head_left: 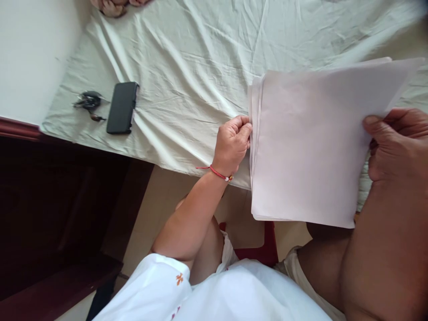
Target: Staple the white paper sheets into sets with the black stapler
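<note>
Both hands hold a paper stack over the bed's near edge. The left hand pinches its left edge; the right hand clamps the right edge. A phone lies near the left corner.

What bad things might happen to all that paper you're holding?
The stack of paper is held only at its edges, by the left hand and the right hand, and part of it hangs past the bed's edge, so loose sheets might slide out and fall to the floor. The left hand pinches the edges, so they may crease. The sheet is wrinkled, so papers put there could bend.
</note>
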